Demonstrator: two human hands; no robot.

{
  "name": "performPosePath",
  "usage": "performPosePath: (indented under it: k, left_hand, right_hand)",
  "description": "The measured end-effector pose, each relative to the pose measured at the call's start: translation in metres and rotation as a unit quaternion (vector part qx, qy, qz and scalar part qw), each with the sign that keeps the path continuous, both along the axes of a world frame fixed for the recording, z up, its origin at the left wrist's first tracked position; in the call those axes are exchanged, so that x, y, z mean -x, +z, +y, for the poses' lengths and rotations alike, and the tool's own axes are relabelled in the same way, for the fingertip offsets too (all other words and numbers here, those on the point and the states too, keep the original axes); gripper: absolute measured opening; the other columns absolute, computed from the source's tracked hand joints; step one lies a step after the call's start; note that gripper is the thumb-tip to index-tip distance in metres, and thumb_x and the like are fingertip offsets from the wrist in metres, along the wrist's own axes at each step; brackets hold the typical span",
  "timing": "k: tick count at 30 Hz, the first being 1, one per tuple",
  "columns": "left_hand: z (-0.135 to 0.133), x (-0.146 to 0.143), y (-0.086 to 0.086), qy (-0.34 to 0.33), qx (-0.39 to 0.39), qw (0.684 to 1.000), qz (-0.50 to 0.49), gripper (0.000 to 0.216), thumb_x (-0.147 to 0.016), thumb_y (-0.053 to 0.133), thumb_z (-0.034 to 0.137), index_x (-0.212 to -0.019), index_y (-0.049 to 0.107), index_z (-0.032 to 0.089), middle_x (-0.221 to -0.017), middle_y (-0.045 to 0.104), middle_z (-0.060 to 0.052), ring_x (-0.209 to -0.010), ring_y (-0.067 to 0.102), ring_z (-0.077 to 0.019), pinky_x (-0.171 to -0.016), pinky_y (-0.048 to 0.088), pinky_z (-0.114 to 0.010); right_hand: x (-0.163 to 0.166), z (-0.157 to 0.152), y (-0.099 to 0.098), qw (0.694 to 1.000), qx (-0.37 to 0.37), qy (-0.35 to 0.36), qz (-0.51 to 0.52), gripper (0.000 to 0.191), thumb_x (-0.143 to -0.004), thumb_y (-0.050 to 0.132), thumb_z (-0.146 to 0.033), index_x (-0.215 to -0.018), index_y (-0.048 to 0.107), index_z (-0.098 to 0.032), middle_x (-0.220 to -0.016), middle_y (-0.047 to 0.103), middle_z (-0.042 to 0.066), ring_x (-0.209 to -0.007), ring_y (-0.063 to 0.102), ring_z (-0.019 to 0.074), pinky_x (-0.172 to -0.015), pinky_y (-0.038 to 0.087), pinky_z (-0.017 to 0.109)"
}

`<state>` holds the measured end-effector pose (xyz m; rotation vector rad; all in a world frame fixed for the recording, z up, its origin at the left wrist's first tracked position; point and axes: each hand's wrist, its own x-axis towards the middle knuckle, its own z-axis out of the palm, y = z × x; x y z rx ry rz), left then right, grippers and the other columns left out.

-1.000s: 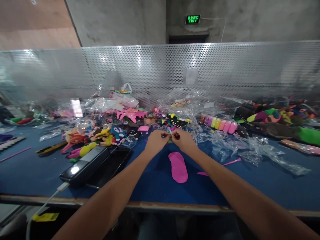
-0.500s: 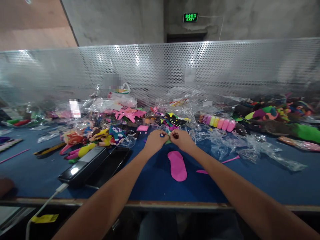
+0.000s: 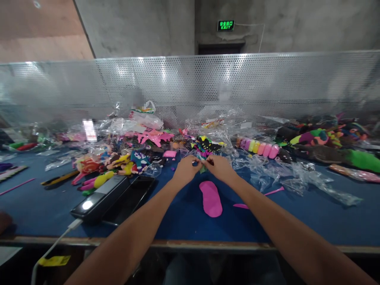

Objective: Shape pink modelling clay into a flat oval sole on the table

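Note:
Over the middle of the table, my left hand and my right hand meet fingertip to fingertip, both pinched closed. Between them shows a small pale green piece; its kind is mostly hidden by my fingers. Closer to me on the blue tabletop lies a flat pink clay shape, long and rounded, touched by neither hand. Beside my right forearm are a pink modelling knife, partly covered by the arm, and a thin pink modelling tool.
To the left lie a black power bank with a white cable and a dark phone. Colourful clay figures and crumpled clear plastic wrappers crowd the back. A perforated metal divider stands behind, and the table edge runs in front.
My right fingers have drawn in tighter against the left ones around the pale green piece. The view has tilted up slightly; the pink clay shape has stayed put.

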<state>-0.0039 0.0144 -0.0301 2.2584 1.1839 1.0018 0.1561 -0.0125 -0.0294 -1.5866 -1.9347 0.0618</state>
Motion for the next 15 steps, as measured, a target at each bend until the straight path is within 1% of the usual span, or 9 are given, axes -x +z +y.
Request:
performPosePath:
  k: [3,7,10,15]
  left_hand:
    - [0.0014,0.0007,-0.0003,-0.011,-0.011,1.000,0.008,0.015,-0.082,0.055,0.024,-0.077,0.067,0.015,-0.086,0.065,-0.005,-0.067,0.059,-0.0139,-0.055,0.044,-0.022]
    - [0.0022,0.0011,-0.0002,-0.016,-0.030,0.999,0.016,0.015,-0.083,0.054,0.023,-0.078,0.066,0.016,-0.085,0.064,-0.005,-0.069,0.059,-0.0140,-0.058,0.044,-0.023]
    - [0.0034,0.0015,-0.0019,-0.041,-0.043,0.998,0.013,0.014,-0.083,0.055,0.024,-0.077,0.066,0.016,-0.091,0.063,-0.005,-0.072,0.059,-0.0140,-0.061,0.045,-0.023]
    - [0.0071,0.0026,-0.0061,-0.071,-0.037,0.997,-0.018,0.015,-0.081,0.056,0.025,-0.073,0.065,0.016,-0.101,0.056,-0.005,-0.074,0.057,-0.0124,-0.064,0.049,-0.024]
  right_hand:
    - [-0.0006,-0.0002,0.0002,0.999,-0.005,-0.003,-0.032,0.024,-0.090,0.050,-0.031,-0.074,0.061,-0.018,-0.069,0.065,0.004,-0.065,0.056,0.0151,-0.058,0.028,0.025]
    - [-0.0004,-0.0039,0.0033,0.999,-0.008,0.004,-0.039,0.029,-0.091,0.049,-0.039,-0.074,0.062,-0.019,-0.070,0.066,0.006,-0.067,0.058,0.0169,-0.057,0.028,0.026]
    - [-0.0023,-0.0050,0.0044,0.999,0.009,0.024,-0.021,0.033,-0.092,0.047,-0.041,-0.071,0.060,-0.020,-0.068,0.065,0.005,-0.064,0.058,0.0158,-0.055,0.028,0.026]
    - [-0.0078,-0.0013,-0.0010,0.994,0.039,0.092,0.050,0.021,-0.091,0.046,-0.030,-0.074,0.051,-0.020,-0.059,0.061,-0.001,-0.049,0.053,0.0109,-0.051,0.032,0.022]
